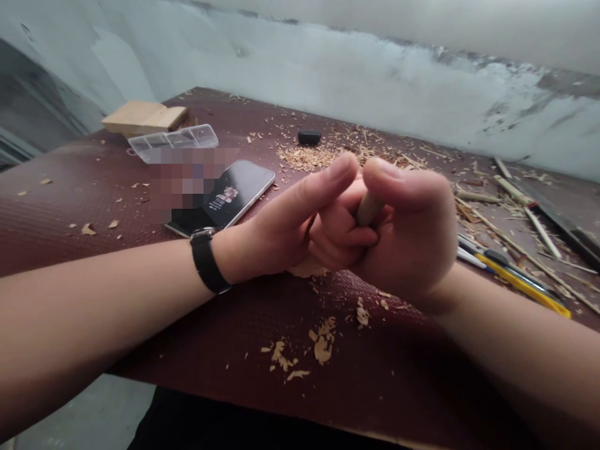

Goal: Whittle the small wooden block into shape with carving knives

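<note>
My right hand [407,231] is closed around a light-brown rounded stick [369,208], whose blunt end shows below the thumb; the rest of it is hidden. Pressed up against it, my left hand [300,219] has its fingers curled in and its thumb laid forward. What sits inside the left fingers is hidden. Both thumb tips nearly meet above the table. Under the left hand shows a pale woody patch [307,269]; whether it is held or lies on the table I cannot tell. A black-strapped watch [206,261] is on the left wrist.
On the dark red table [225,362] lie wood shavings [323,340], a phone [244,187], a clear plastic case [173,142], wooden blocks [143,117] and a small black object [309,137]. At right are a yellow cutter knife [525,284], thin sticks and a long dark blade [562,219].
</note>
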Action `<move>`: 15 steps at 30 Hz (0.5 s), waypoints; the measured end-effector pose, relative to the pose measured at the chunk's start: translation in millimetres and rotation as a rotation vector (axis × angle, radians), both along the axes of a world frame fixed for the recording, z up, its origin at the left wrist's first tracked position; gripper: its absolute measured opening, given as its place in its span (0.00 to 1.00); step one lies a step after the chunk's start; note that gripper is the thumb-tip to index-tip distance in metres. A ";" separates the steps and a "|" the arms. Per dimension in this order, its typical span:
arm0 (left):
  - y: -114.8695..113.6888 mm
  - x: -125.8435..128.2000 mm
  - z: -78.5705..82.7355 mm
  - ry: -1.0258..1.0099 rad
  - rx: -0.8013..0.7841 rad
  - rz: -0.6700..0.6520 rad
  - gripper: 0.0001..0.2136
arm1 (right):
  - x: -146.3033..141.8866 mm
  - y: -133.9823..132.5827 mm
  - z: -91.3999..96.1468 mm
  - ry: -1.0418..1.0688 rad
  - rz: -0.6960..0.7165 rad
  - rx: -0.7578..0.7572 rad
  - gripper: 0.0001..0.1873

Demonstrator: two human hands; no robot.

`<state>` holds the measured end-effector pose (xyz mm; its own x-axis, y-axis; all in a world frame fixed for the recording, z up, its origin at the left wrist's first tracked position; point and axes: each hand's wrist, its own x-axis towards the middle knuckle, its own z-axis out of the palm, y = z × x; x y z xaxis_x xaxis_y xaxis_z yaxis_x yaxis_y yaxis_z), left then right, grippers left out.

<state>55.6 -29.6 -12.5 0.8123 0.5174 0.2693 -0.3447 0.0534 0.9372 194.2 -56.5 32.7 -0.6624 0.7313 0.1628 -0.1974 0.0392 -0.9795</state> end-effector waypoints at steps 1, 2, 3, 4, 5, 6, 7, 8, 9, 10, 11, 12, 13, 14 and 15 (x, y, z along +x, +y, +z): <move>-0.5 1.1 0.7 -0.046 -0.057 -0.055 0.32 | 0.5 0.3 0.1 0.002 0.010 0.000 0.27; -1.0 2.2 1.6 -0.089 -0.120 -0.093 0.30 | 0.5 0.5 0.0 0.004 0.020 -0.005 0.27; -1.5 3.2 2.6 -0.119 -0.178 -0.115 0.27 | 0.3 0.7 -0.2 0.010 0.021 -0.014 0.28; -1.9 4.1 3.5 -0.136 -0.225 -0.130 0.24 | -0.3 0.7 -0.4 0.015 0.020 -0.027 0.28; -2.3 4.7 4.2 -0.131 -0.251 -0.136 0.21 | -1.1 0.9 -0.7 0.022 0.015 -0.040 0.29; -2.5 5.0 4.7 -0.115 -0.266 -0.140 0.19 | -2.0 1.0 -1.0 0.026 0.008 -0.054 0.30; -2.7 5.1 4.8 -0.099 -0.269 -0.149 0.18 | -2.9 1.4 -1.4 0.027 0.003 -0.069 0.31; -2.6 5.2 4.7 -0.089 -0.269 -0.155 0.18 | -3.7 1.8 -1.8 0.025 0.003 -0.082 0.32; -2.4 5.3 4.5 -0.085 -0.270 -0.162 0.18 | -4.4 2.5 -2.5 0.024 0.002 -0.099 0.33; -2.0 5.6 4.3 -0.089 -0.272 -0.162 0.19 | -5.1 3.2 -3.4 0.027 -0.003 -0.117 0.33; -1.4 6.1 4.1 -0.097 -0.274 -0.159 0.20 | -5.6 4.0 -4.7 0.031 -0.011 -0.136 0.34; -0.7 6.8 4.1 -0.105 -0.275 -0.149 0.20 | -6.1 4.7 -6.3 0.037 -0.018 -0.156 0.33; 0.2 7.7 4.3 -0.109 -0.273 -0.134 0.19 | -6.6 5.4 -8.2 0.055 -0.028 -0.172 0.32; 1.0 8.7 4.6 -0.104 -0.269 -0.115 0.18 | -7.2 6.0 -10.4 0.084 -0.045 -0.184 0.31; 1.7 9.9 5.0 -0.091 -0.260 -0.086 0.16 | -7.7 6.5 -12.5 0.118 -0.065 -0.195 0.30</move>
